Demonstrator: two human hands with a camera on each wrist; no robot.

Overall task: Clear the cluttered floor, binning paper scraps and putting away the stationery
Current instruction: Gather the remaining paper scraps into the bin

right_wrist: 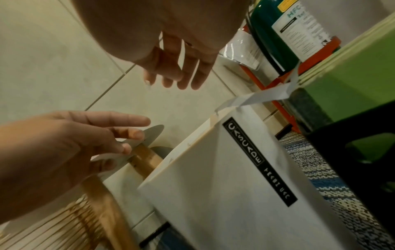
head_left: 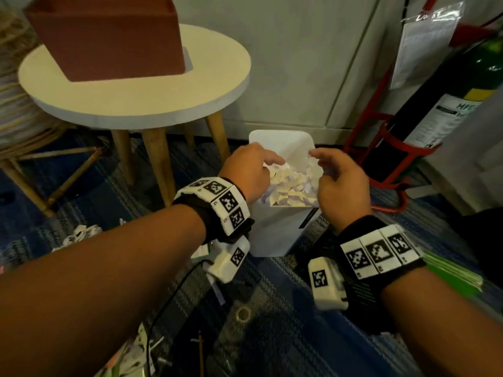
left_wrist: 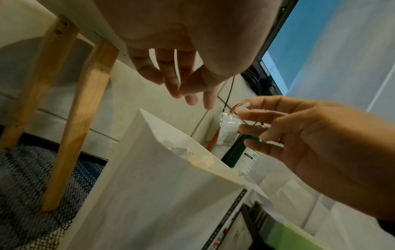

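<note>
I hold L hand (head_left: 249,174) and R hand (head_left: 341,183) over bin (head_left: 275,232), fingers loose, holding nothing. Paper scraps (head_left: 292,187) sit just below fingertips. Shake fingers inside rim before withdrawing.

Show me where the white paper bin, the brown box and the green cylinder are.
White paper bin (head_left: 275,232): head view, front wall.
Brown box (head_left: 109,36): head view, front face.
Green cylinder (head_left: 446,104): head view, label.

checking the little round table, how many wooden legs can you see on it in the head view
4. Under the table: front left leg, front middle leg, a rear leg partly hidden behind, and the right leg beside the bin.
</note>
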